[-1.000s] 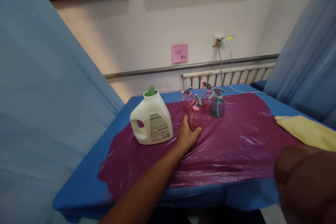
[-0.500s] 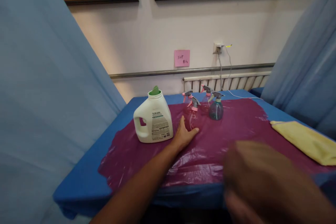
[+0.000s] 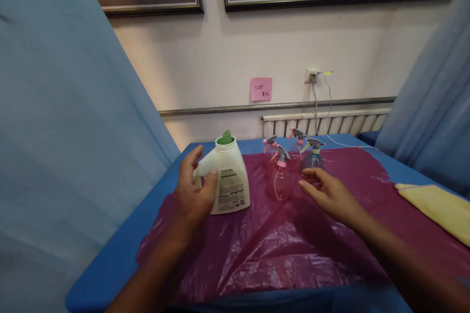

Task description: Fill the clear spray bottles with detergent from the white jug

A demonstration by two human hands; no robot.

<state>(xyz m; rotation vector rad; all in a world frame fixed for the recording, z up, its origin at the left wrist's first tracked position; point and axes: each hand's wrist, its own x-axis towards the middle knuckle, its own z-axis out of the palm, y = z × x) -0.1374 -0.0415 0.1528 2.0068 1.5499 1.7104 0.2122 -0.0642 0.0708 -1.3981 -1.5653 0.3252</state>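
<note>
White plastic is showing just past the left hand (image 3: 194, 190), which I'm holding out with fingers and thumb spread, nothing gripped. It's hovering by the handle side of a bulky white plastic jug (image 3: 233, 183) with a gray printed label, and I can't tell whether they're touching. Over on the other side, the right hand (image 3: 326, 193) is curving loosely, thumb and fingers apart, holding nothing, partly covering a round see-through teal spray bottle (image 3: 313, 160). Between my hands, a see-through pinkish spray bottle (image 3: 280, 184) with a gray head and pink collar is standing upright, apart from both. Behind it I'm seeing a second pink-triggered spray bottle (image 3: 270, 150) and a third one (image 3: 297, 147). Beneath them all, a shiny, crinkled maroon plastic sheet (image 3: 264, 249) is lying over a blue-covered table (image 3: 110, 264). Farther right, a soft yellow cloth (image 3: 436, 208) is resting at the sheet's edge.
</note>
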